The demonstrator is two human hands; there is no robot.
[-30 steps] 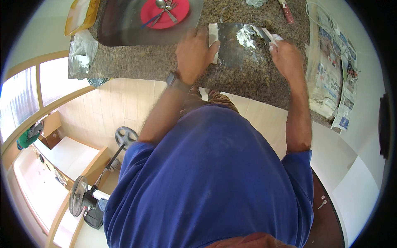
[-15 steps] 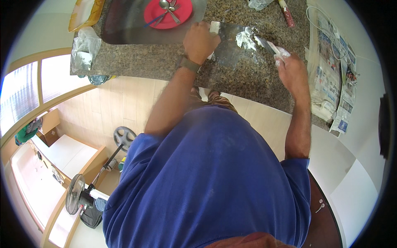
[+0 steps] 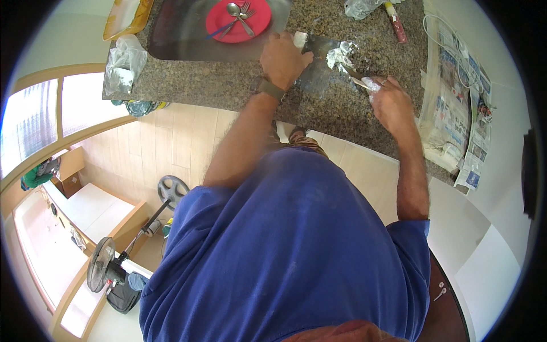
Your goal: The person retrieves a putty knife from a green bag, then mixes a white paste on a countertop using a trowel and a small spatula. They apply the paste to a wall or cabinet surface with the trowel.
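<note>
My left hand (image 3: 284, 60) is closed over the white handle strip (image 3: 300, 39) of a wide, flat metal scraper (image 3: 317, 50), which lies on the granite counter. The thumb points toward the blade. On the scraper's right part sits a lump of white paste (image 3: 340, 55), with smears around it. My right hand (image 3: 393, 104) grips a narrow putty knife (image 3: 354, 73) by its paste-smeared, pale handle. The knife's blade slants up and left, its tip close to the paste's lower edge; whether it touches cannot be told.
A sink (image 3: 176, 28) at the back left holds a red plate (image 3: 257, 27) with spoon and forks. A plastic bag (image 3: 124, 62) and yellow-edged tray (image 3: 142, 16) lie left. A red-handled tool (image 3: 397, 25) lies back right. Newspaper (image 3: 450, 114) and a white cable (image 3: 462, 54) line the right.
My right hand has moved slightly left and down, and the putty knife has turned, its blade now lower beside the paste. The left hand keeps its hold on the scraper.
</note>
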